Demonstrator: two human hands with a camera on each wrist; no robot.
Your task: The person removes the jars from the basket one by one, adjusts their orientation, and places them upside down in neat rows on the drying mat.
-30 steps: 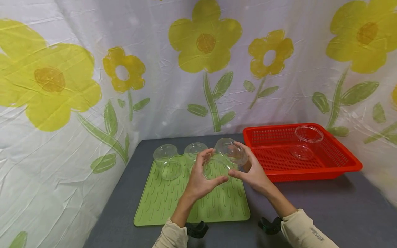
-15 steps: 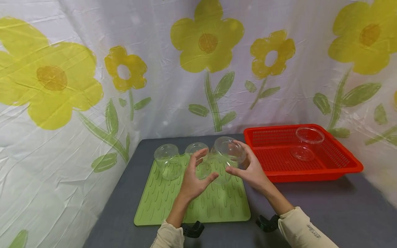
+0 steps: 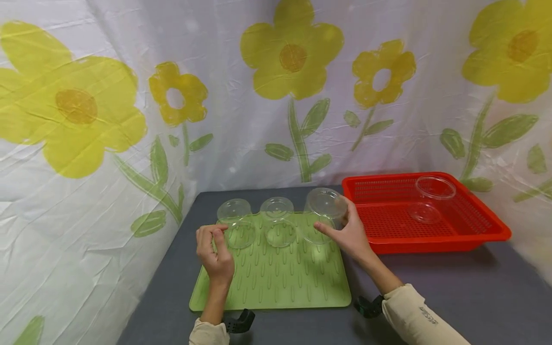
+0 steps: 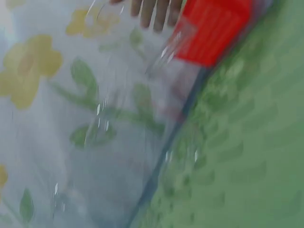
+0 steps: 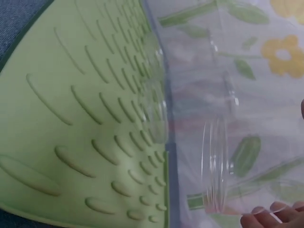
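My right hand (image 3: 351,235) holds a clear plastic jar (image 3: 321,208) at the back right of the green ridged mat (image 3: 271,287), thumb in front and fingers behind. In the right wrist view its ringed mouth (image 5: 216,164) faces the mat, so the jar is upside down; whether it touches the mat I cannot tell. Two similar jars stand in a row beside it, a middle one (image 3: 278,215) and a left one (image 3: 235,213). My left hand (image 3: 217,258), fingers loosely bent and holding nothing, hovers just in front of the left jar. The left wrist view is blurred.
A red plastic basket (image 3: 435,245) stands right of the mat, with another clear jar (image 3: 433,201) inside. Around the mat lies the dark grey tabletop (image 3: 457,292). A white sheet printed with yellow flowers (image 3: 224,143) hangs behind and at the left.
My left hand has left the held jar and swung left to the front of the left jar. My right hand has brought its jar upright in line with the other two.
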